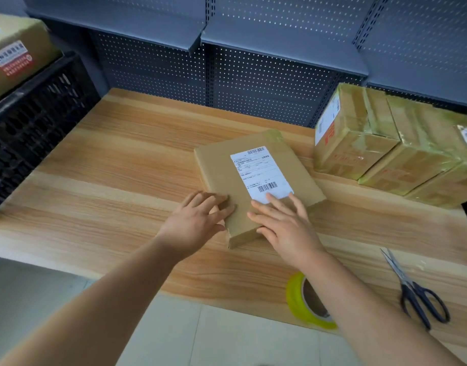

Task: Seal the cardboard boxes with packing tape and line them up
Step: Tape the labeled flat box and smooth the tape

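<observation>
Box (219, 170) lies flat and a little skewed on the worktop (108, 167), just right of the frame's centre, with its white label (261, 173) facing up. Both hands press on its near end with straight fingers, so neither grip is closed round anything. The left hand (198, 220) covers the near left corner, and the right hand (285, 225) lies flat on top, fingertips touching the label's lower edge. It looks a thin, shallow carton, probably light and fairly stiff across its broad face. The near edge is ragged (torn card, it seems) and would likely crumple if pinched there. A greenish strip shows on the far corner; whether the near end is sealed I cannot tell. It would be better taken by the two long sides, or slid under flat palms, since card should glide easily on smooth wood. The tape roll (303, 305) stands at lower middle, partly behind the right forearm, with scissors (414, 289) to its right. Taped boxes (385, 146) sit in a row at the right edge, apart from this one.
</observation>
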Demonstrator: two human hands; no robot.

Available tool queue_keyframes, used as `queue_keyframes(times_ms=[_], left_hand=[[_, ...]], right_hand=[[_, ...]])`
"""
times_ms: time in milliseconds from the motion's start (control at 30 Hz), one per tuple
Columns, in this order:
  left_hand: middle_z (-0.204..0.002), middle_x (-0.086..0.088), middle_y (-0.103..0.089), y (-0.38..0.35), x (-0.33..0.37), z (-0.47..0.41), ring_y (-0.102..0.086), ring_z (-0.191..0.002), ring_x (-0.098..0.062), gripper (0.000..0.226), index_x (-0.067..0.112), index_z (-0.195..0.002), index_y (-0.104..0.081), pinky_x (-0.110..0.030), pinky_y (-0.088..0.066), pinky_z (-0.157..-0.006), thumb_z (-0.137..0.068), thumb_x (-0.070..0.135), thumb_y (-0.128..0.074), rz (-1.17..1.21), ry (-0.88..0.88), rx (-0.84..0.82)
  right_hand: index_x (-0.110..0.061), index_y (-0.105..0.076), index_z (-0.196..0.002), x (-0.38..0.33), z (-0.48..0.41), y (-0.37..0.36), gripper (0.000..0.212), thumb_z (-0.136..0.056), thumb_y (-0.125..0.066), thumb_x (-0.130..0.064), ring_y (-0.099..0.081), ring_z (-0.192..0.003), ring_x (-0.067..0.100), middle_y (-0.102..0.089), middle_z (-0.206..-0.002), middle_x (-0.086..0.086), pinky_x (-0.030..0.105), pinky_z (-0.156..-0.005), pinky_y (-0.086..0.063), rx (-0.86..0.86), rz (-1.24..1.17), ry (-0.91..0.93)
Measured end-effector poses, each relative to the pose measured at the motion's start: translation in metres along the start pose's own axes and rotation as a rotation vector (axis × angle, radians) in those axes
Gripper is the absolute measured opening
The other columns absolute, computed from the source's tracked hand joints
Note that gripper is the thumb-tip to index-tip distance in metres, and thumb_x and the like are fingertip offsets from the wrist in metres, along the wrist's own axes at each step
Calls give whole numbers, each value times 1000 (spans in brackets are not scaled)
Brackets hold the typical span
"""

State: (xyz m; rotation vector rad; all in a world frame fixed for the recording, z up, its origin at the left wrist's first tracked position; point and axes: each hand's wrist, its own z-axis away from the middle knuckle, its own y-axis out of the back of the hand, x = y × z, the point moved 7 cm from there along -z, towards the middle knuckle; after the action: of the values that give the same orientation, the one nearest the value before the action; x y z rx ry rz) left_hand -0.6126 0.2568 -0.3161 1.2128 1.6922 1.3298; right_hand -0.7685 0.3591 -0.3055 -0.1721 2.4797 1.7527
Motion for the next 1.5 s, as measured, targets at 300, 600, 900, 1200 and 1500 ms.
queue_keyframes(times_ms=[300, 600, 900, 1200, 1500], left_hand=[[-82, -1, -56, 13, 78, -18, -58, -87, -26, 32, 17, -74, -67, -40, -41, -84, -77, 48, -72, 52, -17, 167], [-132, -11, -62, -11, 63, -36, -59, -121, -33, 42, 13, -121, -68, -55, -47, -99, -82, 25, -75, 120, -7, 52], [-131, -10, -62, -17, 54, -47, -60, -119, -33, 44, 15, -118, -71, -52, -45, -100, -89, 36, -46, 98, 28, 91], [-125, -7, -66, -20, 48, -52, -60, -116, -33, 48, 19, -110, -75, -52, -50, -92, -84, 48, -48, 155, 100, 135], [-131, -4, -62, -24, 46, -46, -51, -121, -26, 43, 25, -120, -63, -41, -36, -96, -80, 37, -56, 122, 23, 302]], right_hand=[[-37, -32, -151, -5, 76, -3, 76, -84, -65, -17, -15, -145, -3, 10, -160, -28, 20, -109, -32, -161, -465, -565], [-44, -25, -151, 21, 51, 2, 67, -96, -59, -28, -40, -137, 13, -10, -161, -25, 30, -104, -41, -302, -372, -606], [-14, -72, -97, 36, 40, 4, 25, -89, -67, -37, -61, -83, 29, -71, -86, 10, 35, -72, -49, -191, -418, -834], [-14, -69, -98, 41, 31, -1, 23, -97, -57, -34, -61, -86, 23, -67, -92, 4, 38, -74, -50, -327, -282, -563], [-20, -59, -78, 44, 26, 4, 22, -89, -68, -35, -56, -75, 20, -62, -81, 2, 36, -72, -48, -312, -423, -689]])
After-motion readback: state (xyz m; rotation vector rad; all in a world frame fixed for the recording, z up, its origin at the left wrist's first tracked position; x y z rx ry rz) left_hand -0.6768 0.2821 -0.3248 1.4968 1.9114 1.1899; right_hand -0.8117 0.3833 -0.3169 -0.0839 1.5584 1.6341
